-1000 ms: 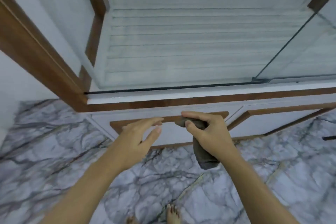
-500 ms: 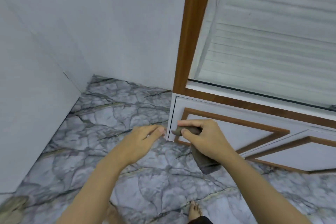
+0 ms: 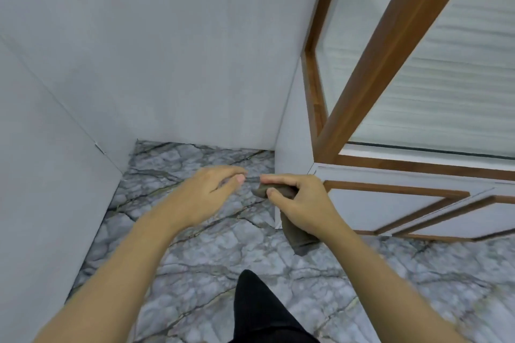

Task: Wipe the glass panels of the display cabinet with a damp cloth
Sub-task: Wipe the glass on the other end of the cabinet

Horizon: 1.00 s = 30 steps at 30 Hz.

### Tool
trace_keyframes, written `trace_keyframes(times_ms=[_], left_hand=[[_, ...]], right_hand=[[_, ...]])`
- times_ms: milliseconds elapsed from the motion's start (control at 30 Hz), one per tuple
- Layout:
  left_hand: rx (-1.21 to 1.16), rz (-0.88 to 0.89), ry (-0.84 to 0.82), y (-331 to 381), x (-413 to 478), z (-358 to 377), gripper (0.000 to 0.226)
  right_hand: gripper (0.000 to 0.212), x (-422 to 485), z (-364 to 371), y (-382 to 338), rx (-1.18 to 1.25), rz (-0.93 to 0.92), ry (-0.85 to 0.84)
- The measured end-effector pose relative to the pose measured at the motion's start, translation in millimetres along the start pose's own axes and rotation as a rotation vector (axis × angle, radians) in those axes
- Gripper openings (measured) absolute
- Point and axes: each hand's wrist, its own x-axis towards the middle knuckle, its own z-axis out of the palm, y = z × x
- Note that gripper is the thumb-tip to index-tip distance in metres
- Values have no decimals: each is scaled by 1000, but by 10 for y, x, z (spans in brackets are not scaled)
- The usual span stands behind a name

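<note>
— What's the cloth (image 3: 299, 237) like?
— Soft, dull grey-brown fabric.
— The cabinet (image 3: 292, 125)?
— Smooth brown wood trim (image 3: 390, 50), matt white panels (image 3: 376, 209), clear glossy glass (image 3: 459, 86). The floor (image 3: 200, 253) is veined grey marble, faintly shiny; the wall (image 3: 167, 50) plain matt.

No text, label, brand, number or sign could be read anywhere.
</note>
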Motion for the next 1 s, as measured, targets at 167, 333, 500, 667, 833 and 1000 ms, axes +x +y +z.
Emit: trace_keyframes(times_ms=[167,333,500,667,833,1000], left_hand=[[49,185,-14,-69,692,-421,44],[86,366,-42,31,1672,-914,46],[95,566,-91,442,2660,-1453,48],[-20,820,-24,1116,3376,-1833,47],[-144,1102,-14,1869,3892,-2016,46],[-294,1420,84,2618,4301,-2206,41]], right_hand=[[23,547,5,-180,64,12,174],[23,1282,-174,-429,77,-33,334],[27,1900,-617,-811,103,-35,545],[30,2189,-1106,-1316,28,-57,796],[29,2364,-1502,-1806,-74,-98,1077],[26,2577,-1853,-2224,-295,-171,1408]])
